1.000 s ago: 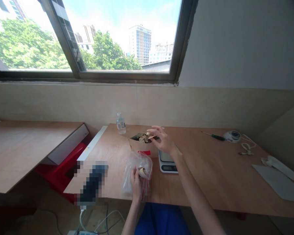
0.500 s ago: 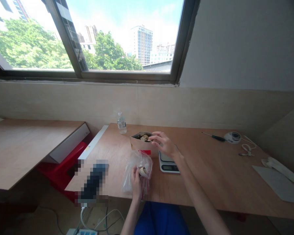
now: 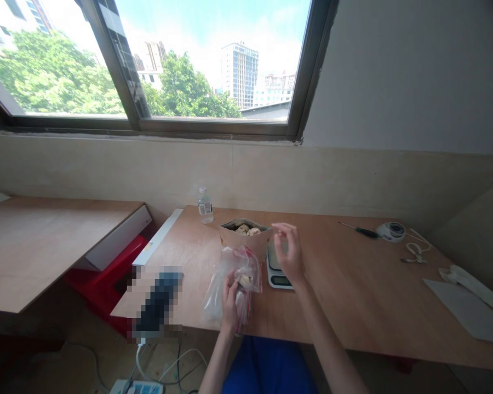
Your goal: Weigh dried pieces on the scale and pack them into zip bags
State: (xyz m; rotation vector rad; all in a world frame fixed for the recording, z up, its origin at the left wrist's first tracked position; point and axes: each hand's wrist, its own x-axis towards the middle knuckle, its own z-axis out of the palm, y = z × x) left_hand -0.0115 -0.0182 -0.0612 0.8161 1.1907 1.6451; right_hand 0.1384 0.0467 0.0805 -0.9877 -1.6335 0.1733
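Clear plastic zip bag (image 3: 217, 298) was gripped in the left hand (image 3: 230, 306), fingers closed on it around a pale piece (image 3: 243, 280). The right hand (image 3: 288, 253), half open and holding nothing, had moved off the kraft paper bag (image 3: 244, 243) of pale pieces (image 3: 242, 230) to hover over the digital scale (image 3: 276, 279) on the wooden table (image 3: 353, 295).

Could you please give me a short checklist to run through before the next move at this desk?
1. Left hand grips the clear plastic zip bag: ok.
2. Right hand is free, holding nothing: ok.
3. Brown paper pouch stands upright and open, with pale pieces inside: ok.
4. Zip bag's closure is shut: cannot tell, the view doesn't settle it.
5. Digital kitchen scale display reading: cannot tell, too small to read.
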